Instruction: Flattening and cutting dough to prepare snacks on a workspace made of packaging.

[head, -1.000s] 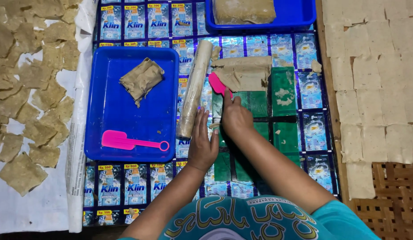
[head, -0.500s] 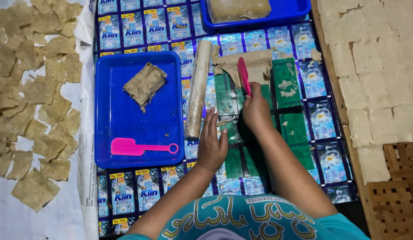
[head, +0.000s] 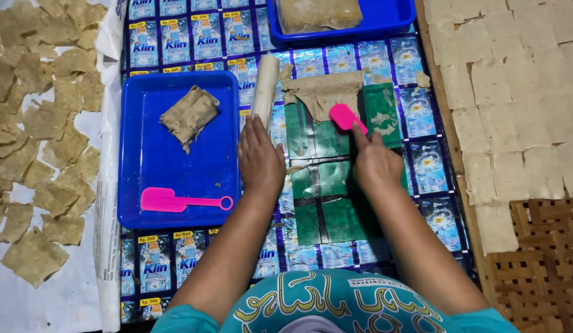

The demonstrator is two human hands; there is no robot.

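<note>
Single view, head-worn camera, looking almost straight down over the person's own chest onto a floor-level work area. The near edge of the frame cuts across a teal garment; both forearms run from there toward the far side. Range is close: the left hand point(head: 260, 161) and right hand point(head: 376, 165) sit near the frame centre (slightly right of centre). Far edge clips a second blue tray point(head: 385, 23). Left edge takes in white sheeting with flat tan pieces point(head: 52, 117); right edge takes in a woven mat point(head: 539, 259). No second view, so no shared field to record.
</note>
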